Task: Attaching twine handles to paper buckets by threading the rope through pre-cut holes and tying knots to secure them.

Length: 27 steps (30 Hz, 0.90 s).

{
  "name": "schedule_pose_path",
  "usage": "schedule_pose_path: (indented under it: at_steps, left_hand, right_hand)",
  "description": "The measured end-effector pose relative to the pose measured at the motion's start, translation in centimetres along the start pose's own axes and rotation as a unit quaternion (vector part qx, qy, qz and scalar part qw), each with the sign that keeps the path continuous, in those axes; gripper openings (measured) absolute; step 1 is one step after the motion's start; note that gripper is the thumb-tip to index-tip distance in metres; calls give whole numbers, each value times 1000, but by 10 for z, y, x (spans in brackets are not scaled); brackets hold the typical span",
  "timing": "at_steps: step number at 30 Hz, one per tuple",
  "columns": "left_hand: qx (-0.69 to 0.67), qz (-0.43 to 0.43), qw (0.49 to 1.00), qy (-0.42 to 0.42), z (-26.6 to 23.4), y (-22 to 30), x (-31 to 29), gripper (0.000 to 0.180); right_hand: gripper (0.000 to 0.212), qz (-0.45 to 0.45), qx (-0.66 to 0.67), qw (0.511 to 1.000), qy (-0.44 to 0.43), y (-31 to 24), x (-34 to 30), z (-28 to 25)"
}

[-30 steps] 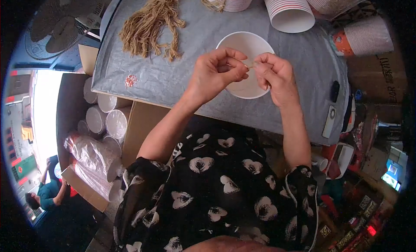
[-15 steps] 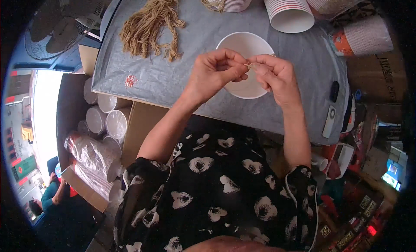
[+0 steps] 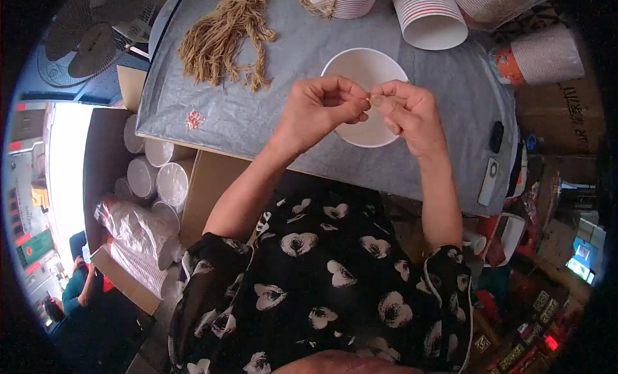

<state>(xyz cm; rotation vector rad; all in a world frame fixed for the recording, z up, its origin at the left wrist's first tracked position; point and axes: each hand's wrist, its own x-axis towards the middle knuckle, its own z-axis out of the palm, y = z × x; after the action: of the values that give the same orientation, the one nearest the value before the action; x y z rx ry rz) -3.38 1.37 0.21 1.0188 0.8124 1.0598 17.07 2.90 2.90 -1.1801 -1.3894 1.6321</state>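
Over a white paper bucket (image 3: 364,60) on the grey-covered table, my left hand (image 3: 322,108) and my right hand (image 3: 415,116) meet fingertip to fingertip. Both are closed in a pinch on a thin tan string (image 3: 370,98), of which only a tiny bit shows between the fingers. The bucket stands with its open mouth up, and my hands hide part of its rim. A bundle of tan knotted cords (image 3: 225,42) lies to the left at the far side. Closer to the table's front edge sits a little heap of red and white bits (image 3: 194,120).
Stacked white buckets (image 3: 434,26) lie at the far right of the table. A black object (image 3: 496,136) and a white remote-like device (image 3: 489,181) rest by the right edge. More buckets (image 3: 172,184) fill a carton at lower left. A fan (image 3: 90,49) stands far left; another person's arm (image 3: 87,287) shows below.
My fingertips have drawn closer together, and the loop of string that showed between them is now mostly hidden. Both hands stay over the bucket.
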Motion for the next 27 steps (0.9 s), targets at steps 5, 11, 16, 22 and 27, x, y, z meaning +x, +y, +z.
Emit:
schedule_pose_path:
  at_steps: [5, 11, 16, 22, 27]
  left_hand:
    - [6, -11, 1000, -1, 1, 2, -1, 13]
    - [-3, -19, 1000, -5, 0, 2, 0, 12]
    - [-42, -29, 998, -23, -1, 0, 1, 12]
    - [-52, -43, 997, -37, 0, -1, 1, 15]
    - [-67, -50, 996, -38, -2, -3, 1, 18]
  right_hand:
    - [16, -10, 8, 1000, -7, 3, 1, -1]
    - [15, -15, 41, 999, 14, 5, 0, 1]
    - [15, -25, 42, 998, 26, 5, 0, 4]
    - [14, -30, 38, 997, 51, 6, 0, 6]
    - [17, -58, 36, 996, 58, 6, 1, 7]
